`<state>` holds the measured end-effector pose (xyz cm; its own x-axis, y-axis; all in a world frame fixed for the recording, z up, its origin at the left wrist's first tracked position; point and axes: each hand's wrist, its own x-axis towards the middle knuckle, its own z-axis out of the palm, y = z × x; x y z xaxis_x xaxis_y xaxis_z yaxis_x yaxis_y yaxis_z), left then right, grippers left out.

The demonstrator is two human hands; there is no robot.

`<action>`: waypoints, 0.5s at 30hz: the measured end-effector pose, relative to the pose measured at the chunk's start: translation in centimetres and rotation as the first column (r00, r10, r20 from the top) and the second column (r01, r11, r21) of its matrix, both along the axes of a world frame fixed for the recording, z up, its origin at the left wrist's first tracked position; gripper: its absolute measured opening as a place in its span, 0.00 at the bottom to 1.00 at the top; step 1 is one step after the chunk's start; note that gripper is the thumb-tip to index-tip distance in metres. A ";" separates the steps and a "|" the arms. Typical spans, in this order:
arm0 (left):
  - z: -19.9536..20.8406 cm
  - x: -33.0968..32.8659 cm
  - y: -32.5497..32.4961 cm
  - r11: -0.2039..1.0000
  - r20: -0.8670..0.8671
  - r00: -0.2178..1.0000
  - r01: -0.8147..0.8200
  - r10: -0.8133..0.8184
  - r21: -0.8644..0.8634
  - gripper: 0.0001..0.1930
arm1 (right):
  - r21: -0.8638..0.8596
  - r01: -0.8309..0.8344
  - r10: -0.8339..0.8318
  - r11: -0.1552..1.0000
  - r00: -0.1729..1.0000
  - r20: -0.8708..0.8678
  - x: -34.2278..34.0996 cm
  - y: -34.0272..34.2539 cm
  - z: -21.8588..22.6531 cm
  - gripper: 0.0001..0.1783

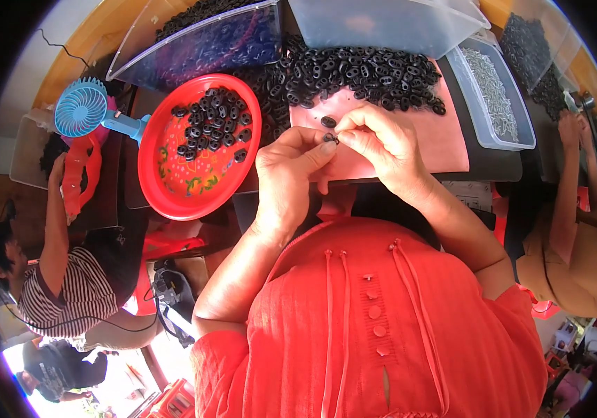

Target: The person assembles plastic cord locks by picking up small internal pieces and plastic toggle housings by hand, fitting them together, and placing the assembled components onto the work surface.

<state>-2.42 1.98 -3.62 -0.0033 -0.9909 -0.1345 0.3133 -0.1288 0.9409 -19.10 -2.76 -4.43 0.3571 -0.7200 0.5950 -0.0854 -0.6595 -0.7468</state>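
Observation:
My left hand (288, 167) pinches a small black cord lock (330, 138) between thumb and forefinger, in front of my chest and over the mat's near part. Close against it, the thumb and forefinger of my right hand (385, 143) are pinched together; what they hold is too small to make out. Just beyond my fingertips lies a loose black oval piece (327, 121) on the pink mat (444, 150). A large heap of black two-hole oval pieces (361, 73) covers the mat's far side and spreads left.
Left stands a round red tray (148, 164) with many finished-looking black pieces, beside a blue handheld fan (81, 108). Clear bins (194, 52) stand at the back. On the right, a translucent tub (490, 94) holds small metal springs. Co-workers' arms (568, 167) show at both sides.

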 end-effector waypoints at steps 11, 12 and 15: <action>-0.2 0.0 0.3 0.996 0.170 0.985 0.003 0.011 -0.085 0.04 | -0.156 -0.025 0.009 0.987 0.995 -0.104 0.1 -0.1 0.1 0.05; -0.3 -0.1 0.4 0.997 0.167 0.986 0.003 0.010 -0.081 0.04 | -0.179 -0.031 0.011 0.983 0.994 -0.110 0.2 -0.1 0.1 0.05; -0.7 -0.2 0.4 0.992 0.181 0.983 -0.013 0.035 -0.122 0.03 | -0.184 -0.040 0.018 0.982 0.993 -0.116 0.3 0.1 -0.1 0.04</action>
<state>-2.62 2.41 -4.28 0.0345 -0.9993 -0.0105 0.1364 -0.0057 0.9906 -18.79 -2.65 -4.49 0.4487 -0.5891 0.6720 -0.1409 -0.7892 -0.5977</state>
